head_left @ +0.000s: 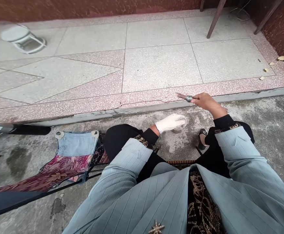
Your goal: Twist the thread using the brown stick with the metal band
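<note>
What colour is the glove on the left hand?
The glove on the left hand is white; the head view shows it best.

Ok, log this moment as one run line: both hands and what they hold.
left hand: in white glove, nothing visible held | right hand: holding metal coil | below: concrete ground

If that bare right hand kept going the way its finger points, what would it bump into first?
Probably the blurred white round object at the far left, beyond the pale terrazzo floor. The way from the right hand looks free until then, though depth is hard to judge, so it might pass by.
</note>
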`<state>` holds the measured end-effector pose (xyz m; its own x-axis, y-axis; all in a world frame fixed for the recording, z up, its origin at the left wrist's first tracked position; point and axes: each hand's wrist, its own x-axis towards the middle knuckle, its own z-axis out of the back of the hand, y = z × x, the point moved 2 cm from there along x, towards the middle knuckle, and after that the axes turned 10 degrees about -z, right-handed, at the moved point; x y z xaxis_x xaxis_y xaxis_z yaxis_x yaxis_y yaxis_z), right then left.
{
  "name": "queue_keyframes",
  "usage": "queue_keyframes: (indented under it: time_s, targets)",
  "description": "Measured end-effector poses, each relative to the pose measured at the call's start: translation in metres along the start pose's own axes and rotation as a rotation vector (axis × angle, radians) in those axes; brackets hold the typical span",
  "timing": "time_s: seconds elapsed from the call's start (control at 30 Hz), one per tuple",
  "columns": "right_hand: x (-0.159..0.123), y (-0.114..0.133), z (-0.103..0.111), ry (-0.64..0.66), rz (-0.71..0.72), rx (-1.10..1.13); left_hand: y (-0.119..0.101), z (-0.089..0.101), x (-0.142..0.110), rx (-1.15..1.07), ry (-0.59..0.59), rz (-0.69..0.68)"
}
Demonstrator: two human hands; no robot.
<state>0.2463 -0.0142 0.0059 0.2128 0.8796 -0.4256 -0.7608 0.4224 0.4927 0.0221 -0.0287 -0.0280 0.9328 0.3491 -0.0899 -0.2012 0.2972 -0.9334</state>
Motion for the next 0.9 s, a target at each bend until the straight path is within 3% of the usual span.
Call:
queue_keyframes:
  time_s: [0.1, 0.2, 0.33, 0.43, 0.5, 0.7, 0.8, 0.9]
  targets:
    - [0.001, 0.002, -0.008, 0.081, 0.001, -0.37, 0.002, 0.008, -0.003, 0.079, -0.091, 0.027]
    - [-0.002, 0.001, -0.019, 0.34, -0.016, -0.46, 0.001, 0.019, -0.006, 0.204, -0.179, 0.048]
    - [-0.015, 0.004, -0.03, 0.78, 0.111, -0.275, -0.001, 0.028, -0.009, 0.261, -0.251, 0.055]
    - [-0.027, 0.01, -0.025, 0.97, 0.229, -0.018, 0.002, 0.028, -0.008, 0.224, -0.288, 0.041]
    - [-0.031, 0.013, -0.013, 0.914, 0.296, 0.154, 0.006, 0.024, -0.006, 0.152, -0.293, 0.038]
    - [-0.019, 0.0, 0.015, 0.347, 0.215, 0.465, 0.012, 0.008, 0.001, 0.161, -0.183, 0.072]
    - [-0.008, -0.006, 0.008, 0.193, 0.149, 0.414, 0.008, 0.0, 0.003, 0.094, -0.053, 0.036]
    - [-0.001, -0.005, -0.002, 0.04, 0.065, 0.118, 0.001, -0.004, 0.004, 0.073, -0.001, 0.003]
